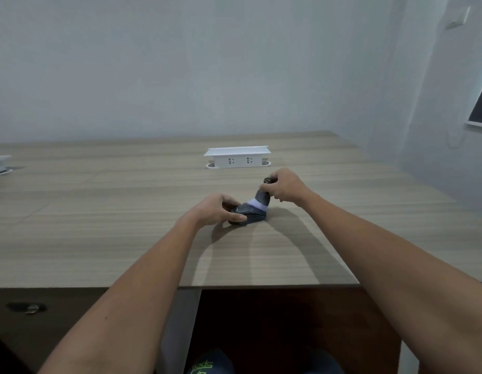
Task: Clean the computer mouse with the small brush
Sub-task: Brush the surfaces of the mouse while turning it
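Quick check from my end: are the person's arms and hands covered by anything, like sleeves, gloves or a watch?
No. Both forearms are bare up to the frame edge, with no sleeves showing. The left hand and right hand wear no gloves, and no watch, band or ring is visible.

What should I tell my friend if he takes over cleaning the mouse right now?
Left hand: fingers clamp the dark computer mouse and steady it on the wooden desk.
Right hand: grips the small brush by its dark handle, pale bristles pressed on the mouse's far end.
Done: both things picked up, brushing under way.
Left: how clean the mouse is cannot be told; brush the rest of it, then put both down.
The white socket box behind is not involved.
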Demonstrator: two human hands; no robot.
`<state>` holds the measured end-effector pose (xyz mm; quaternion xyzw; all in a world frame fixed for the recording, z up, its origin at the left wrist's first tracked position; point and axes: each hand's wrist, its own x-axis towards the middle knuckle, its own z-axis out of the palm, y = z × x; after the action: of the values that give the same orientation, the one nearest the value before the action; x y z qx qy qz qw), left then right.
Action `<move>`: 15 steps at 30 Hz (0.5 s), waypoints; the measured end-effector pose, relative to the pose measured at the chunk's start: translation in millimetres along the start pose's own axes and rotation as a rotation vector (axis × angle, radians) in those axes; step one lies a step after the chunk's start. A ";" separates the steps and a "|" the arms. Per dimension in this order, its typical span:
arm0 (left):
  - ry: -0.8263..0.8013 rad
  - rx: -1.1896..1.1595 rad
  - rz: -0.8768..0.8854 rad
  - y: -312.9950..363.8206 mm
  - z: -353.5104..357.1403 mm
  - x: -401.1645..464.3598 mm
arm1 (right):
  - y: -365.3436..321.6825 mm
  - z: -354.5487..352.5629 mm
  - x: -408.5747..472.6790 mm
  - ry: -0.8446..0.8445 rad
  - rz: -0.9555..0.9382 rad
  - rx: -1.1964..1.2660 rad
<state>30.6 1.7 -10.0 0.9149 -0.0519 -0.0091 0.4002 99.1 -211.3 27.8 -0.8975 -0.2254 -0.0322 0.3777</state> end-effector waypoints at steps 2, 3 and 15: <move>-0.005 0.027 0.002 1.8 -1.0 -0.1 | 1.1 -2.9 1.6 0.035 -0.011 -0.121; -0.009 0.033 0.003 3.2 -1.3 -0.4 | 0.7 -4.1 2.4 0.053 -0.018 -0.112; -0.017 0.067 0.012 6.7 -0.9 1.3 | 4.9 -8.5 -4.9 0.046 -0.025 0.126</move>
<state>31.4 -2.3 -4.4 0.9275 -0.0608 -0.0128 0.3687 97.8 -222.2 29.5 -0.8681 -0.2295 -0.0433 0.4381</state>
